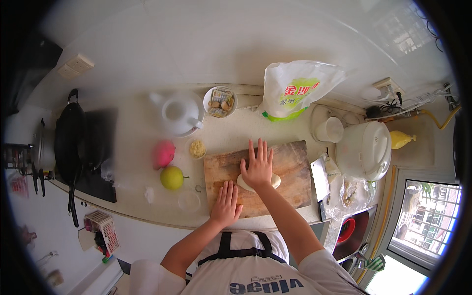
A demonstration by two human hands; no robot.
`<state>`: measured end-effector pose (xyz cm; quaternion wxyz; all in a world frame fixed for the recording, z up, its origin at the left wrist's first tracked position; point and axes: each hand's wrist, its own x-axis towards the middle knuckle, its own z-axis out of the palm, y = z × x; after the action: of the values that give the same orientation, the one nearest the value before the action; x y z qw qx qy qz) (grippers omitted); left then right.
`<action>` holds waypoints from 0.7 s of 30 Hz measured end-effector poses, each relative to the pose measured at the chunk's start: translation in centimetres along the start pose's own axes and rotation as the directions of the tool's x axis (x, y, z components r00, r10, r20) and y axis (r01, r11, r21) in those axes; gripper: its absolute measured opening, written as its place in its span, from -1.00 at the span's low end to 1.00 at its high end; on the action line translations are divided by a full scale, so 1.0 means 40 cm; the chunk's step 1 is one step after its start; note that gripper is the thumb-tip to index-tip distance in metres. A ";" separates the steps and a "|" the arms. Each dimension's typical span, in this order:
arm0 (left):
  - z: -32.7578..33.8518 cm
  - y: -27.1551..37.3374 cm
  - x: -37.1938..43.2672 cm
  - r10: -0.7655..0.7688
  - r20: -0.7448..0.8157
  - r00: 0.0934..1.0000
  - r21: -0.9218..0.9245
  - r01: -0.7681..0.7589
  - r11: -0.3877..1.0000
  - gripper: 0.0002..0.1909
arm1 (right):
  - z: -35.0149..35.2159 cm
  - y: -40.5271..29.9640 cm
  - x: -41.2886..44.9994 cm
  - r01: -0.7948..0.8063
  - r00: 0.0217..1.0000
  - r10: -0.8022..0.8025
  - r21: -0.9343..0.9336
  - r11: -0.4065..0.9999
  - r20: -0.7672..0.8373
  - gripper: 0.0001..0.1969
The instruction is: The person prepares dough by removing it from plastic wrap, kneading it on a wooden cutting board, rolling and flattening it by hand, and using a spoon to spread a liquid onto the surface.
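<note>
A pale lump of dough (276,180) lies on a wooden cutting board (295,158) in front of me. My right hand (258,167) rests palm down over its middle, fingers stretched towards the wall, so the dough shows only on either side. My left hand (225,204) lies flat at the board's near left part, apart from the dough, holding nothing. Beyond the board's left corner is a small dish of chopped yellowish food (197,148). A cleaver (320,180) lies along the board's right edge, with its dark handle towards me.
Left stand a green fruit (172,177), a pink fruit (164,153), a white kettle (177,112) and a black wok (69,134). A bowl of packets (221,101) and a flour bag (298,88) stand behind. Right are a white cup (330,129), a rice cooker (363,150) and a sink (356,236).
</note>
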<state>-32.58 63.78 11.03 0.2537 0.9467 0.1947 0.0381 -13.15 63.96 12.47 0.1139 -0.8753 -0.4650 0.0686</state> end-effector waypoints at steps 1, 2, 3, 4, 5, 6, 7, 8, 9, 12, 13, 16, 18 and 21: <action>-0.002 0.001 0.004 -0.008 0.000 1.000 0.002 0.008 1.000 -0.25 | 0.006 0.003 0.015 0.006 1.000 -0.006 0.003 1.000 0.004 -0.32; -0.003 0.003 0.007 -0.008 -0.003 1.000 -0.005 0.008 1.000 -0.25 | 0.016 0.009 0.030 -0.034 0.999 0.035 0.005 0.999 -0.031 -0.33; -0.007 0.003 0.007 -0.003 -0.005 1.000 -0.006 0.003 1.000 -0.25 | 0.029 0.013 0.046 -0.078 0.994 0.079 0.012 0.997 -0.073 -0.35; -0.008 0.004 0.009 0.000 -0.014 1.000 0.006 0.000 1.000 -0.25 | 0.037 0.016 0.067 -0.133 0.974 0.137 0.034 0.991 -0.179 -0.47; -0.005 0.005 0.009 0.005 -0.024 1.000 0.023 -0.005 1.000 -0.25 | 0.041 0.027 0.086 -0.127 0.973 0.133 0.041 0.991 -0.191 -0.47; -0.003 0.004 0.009 0.009 -0.038 0.999 0.041 -0.008 0.999 -0.25 | 0.040 0.039 0.107 -0.172 0.958 0.202 0.156 0.973 -0.202 -0.54; -0.007 0.006 0.005 0.005 -0.047 0.999 0.050 -0.002 0.999 -0.25 | 0.043 0.050 0.111 -0.210 0.943 0.267 0.268 0.940 -0.198 -0.55; -0.010 0.005 0.004 0.009 -0.042 0.999 0.047 -0.007 0.999 -0.25 | 0.046 0.060 0.101 -0.199 0.944 0.259 0.273 0.941 -0.204 -0.55; -0.017 0.005 0.011 0.014 -0.049 0.999 0.049 -0.011 0.999 -0.25 | 0.044 0.074 0.100 -0.161 0.966 0.211 0.293 0.942 -0.146 -0.56; -0.025 0.004 -0.001 0.023 -0.059 0.998 0.064 -0.019 0.998 -0.25 | 0.032 0.103 0.091 -0.108 0.989 0.134 0.334 0.936 -0.057 -0.52; -0.027 0.004 -0.009 0.027 -0.057 0.998 0.053 -0.024 0.998 -0.25 | 0.030 0.106 0.082 -0.097 0.993 0.113 0.353 0.931 -0.024 -0.52; -0.015 -0.002 -0.083 0.075 -0.068 0.995 0.061 -0.070 0.996 -0.25 | 0.040 0.090 -0.016 -0.073 0.995 0.089 0.330 0.941 -0.035 -0.51; -0.011 -0.005 -0.093 0.081 -0.090 0.993 0.060 -0.076 0.995 -0.25 | 0.032 0.101 -0.032 0.046 0.997 -0.007 0.558 0.829 -0.072 -0.63; -0.007 -0.005 -0.103 0.100 -0.122 0.987 0.052 -0.094 0.994 -0.25 | -0.017 0.114 -0.083 0.026 0.965 0.157 0.669 0.743 -0.211 -0.75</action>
<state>-36.47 62.48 11.27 0.2169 0.9565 0.1646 0.1050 -11.20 58.66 11.96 0.4747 -0.7939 -0.3600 0.1215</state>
